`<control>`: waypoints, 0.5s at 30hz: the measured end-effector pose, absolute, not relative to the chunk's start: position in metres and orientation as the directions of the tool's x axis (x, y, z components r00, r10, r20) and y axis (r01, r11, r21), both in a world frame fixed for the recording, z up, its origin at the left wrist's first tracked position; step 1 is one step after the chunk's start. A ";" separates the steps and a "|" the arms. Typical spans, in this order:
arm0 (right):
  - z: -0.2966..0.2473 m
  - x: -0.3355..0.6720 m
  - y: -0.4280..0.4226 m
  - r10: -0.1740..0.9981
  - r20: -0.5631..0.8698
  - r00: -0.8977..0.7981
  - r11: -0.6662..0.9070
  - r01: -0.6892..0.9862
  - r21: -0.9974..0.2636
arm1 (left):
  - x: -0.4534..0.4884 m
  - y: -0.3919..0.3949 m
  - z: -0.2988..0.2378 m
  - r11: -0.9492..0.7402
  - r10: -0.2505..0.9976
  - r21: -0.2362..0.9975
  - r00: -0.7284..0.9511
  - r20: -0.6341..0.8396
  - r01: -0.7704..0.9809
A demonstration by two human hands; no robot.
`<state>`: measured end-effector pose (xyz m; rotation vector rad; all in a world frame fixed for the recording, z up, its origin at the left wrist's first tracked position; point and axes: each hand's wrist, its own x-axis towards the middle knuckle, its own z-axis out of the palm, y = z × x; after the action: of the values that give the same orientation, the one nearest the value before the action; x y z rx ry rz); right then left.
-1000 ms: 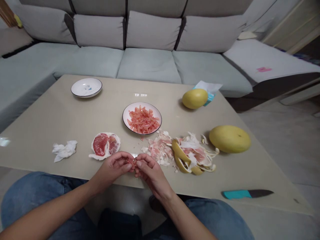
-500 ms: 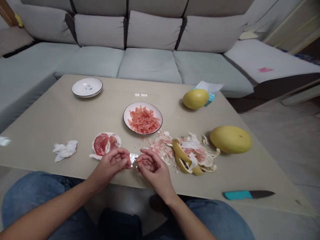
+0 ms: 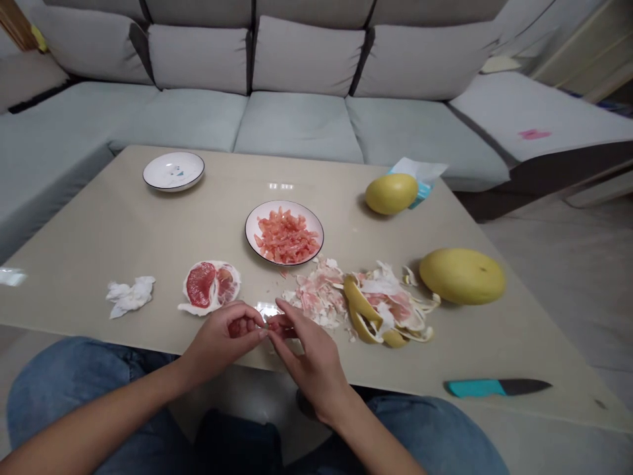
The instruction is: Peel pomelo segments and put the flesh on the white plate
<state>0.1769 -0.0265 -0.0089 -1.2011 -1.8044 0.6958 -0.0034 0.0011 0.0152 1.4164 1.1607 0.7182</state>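
Note:
My left hand [image 3: 230, 335] is closed around a piece of red pomelo flesh, mostly hidden by its fingers. The fingertips of my right hand [image 3: 306, 349] pinch together against those of my left; whatever small bit lies between them is too small to make out. Both hands meet above the near edge of the table. Just beyond my left hand lies a partly peeled pomelo chunk [image 3: 202, 284] with red flesh and white pith. Scraps of membrane [image 3: 321, 290] are heaped beyond my right hand. Farther off, a dark-rimmed white plate [image 3: 254, 223] holds a pile of pink pomelo flesh.
Yellow pomelo peel [image 3: 359, 303] lies to the right, beside a whole pomelo [image 3: 462, 276]. Another pomelo [image 3: 391, 194] rests by a tissue pack [image 3: 421, 192]. A teal-handled knife [image 3: 497, 387] is near the front edge. Crumpled tissue [image 3: 130, 297] and a second plate [image 3: 174, 173] are left.
My hands have come together, with the right fingertips now touching the left ones. The red piece in my left hand is more hidden. The view has shifted slightly.

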 end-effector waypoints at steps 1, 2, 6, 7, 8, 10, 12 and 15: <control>-0.010 0.177 -0.027 0.898 0.381 -0.218 0.438 0.505 -0.744 | -0.003 0.001 0.014 0.064 0.931 0.955 0.329 -0.161 0.289; -0.011 0.177 -0.028 0.876 0.417 -0.244 0.479 0.544 -0.689 | -0.003 0.001 0.014 0.027 0.936 0.947 0.324 -0.137 0.321; -0.014 0.173 -0.028 0.821 0.480 -0.311 0.556 0.631 -0.542 | -0.003 0.001 0.014 -0.130 0.940 0.891 0.340 -0.028 0.435; -0.014 0.172 -0.028 0.816 0.483 -0.317 0.560 0.639 -0.527 | -0.003 0.001 0.014 -0.159 0.937 0.877 0.350 -0.011 0.453; -0.014 0.172 -0.029 0.815 0.481 -0.322 0.562 0.642 -0.522 | -0.003 0.000 0.014 -0.181 0.933 0.867 0.361 0.001 0.465; -0.015 0.172 -0.029 0.823 0.469 -0.321 0.555 0.632 -0.541 | -0.003 0.000 0.014 -0.210 0.926 0.856 0.377 0.020 0.472; -0.016 0.173 -0.029 0.845 0.441 -0.302 0.528 0.601 -0.600 | -0.003 -0.001 0.015 -0.218 0.925 0.858 0.379 0.030 0.464; -0.014 0.175 -0.028 0.909 0.361 -0.209 0.416 0.490 -0.766 | -0.003 -0.001 0.015 -0.180 0.934 0.878 0.358 0.010 0.444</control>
<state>0.1747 -0.0278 -0.0137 -1.1986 -1.8489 0.6420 -0.0031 -0.0014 0.0150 1.7814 1.2174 0.7342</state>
